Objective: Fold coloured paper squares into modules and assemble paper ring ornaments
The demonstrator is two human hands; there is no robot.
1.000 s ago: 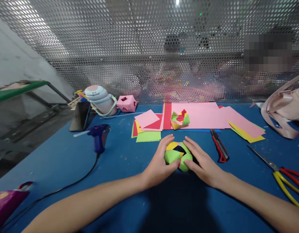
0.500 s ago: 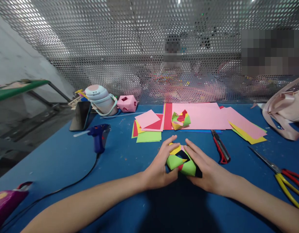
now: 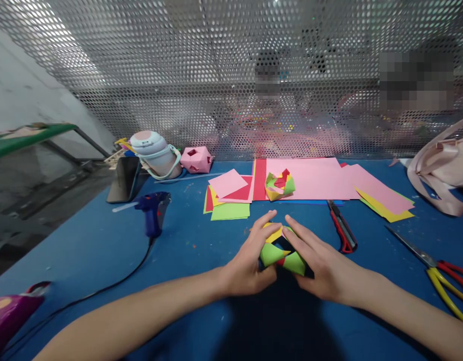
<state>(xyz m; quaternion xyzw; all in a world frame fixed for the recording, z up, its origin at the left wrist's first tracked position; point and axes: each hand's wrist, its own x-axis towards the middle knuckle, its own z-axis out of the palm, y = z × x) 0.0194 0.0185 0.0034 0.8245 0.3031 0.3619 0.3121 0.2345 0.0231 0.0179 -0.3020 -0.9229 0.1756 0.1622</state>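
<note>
Between my two hands is a folded paper ball (image 3: 273, 254) in green, yellow, pink and red, with a dark opening in its upper face. My left hand (image 3: 252, 258) curves round its left side, the thumb low at the front. My right hand (image 3: 321, 260) covers its right side, fingers lying over the top. The ball's underside and far side are hidden. Just beyond my fingertips, a similar open folded paper piece (image 3: 279, 185) rests on the large pink sheets (image 3: 310, 175).
A blue glue gun (image 3: 153, 210) with its cord lies left, near paper squares (image 3: 231, 210), a phone (image 3: 125, 179), a bottle (image 3: 156, 155) and a pink paper ball (image 3: 196, 160). A cutter knife (image 3: 342, 228) and scissors (image 3: 430, 263) lie right. Perforated metal (image 3: 223, 100) stands behind.
My right hand has shifted slightly and its fingers cover a bit more of the paper ball. The ball has turned slightly in my hands; the other things stay put.
</note>
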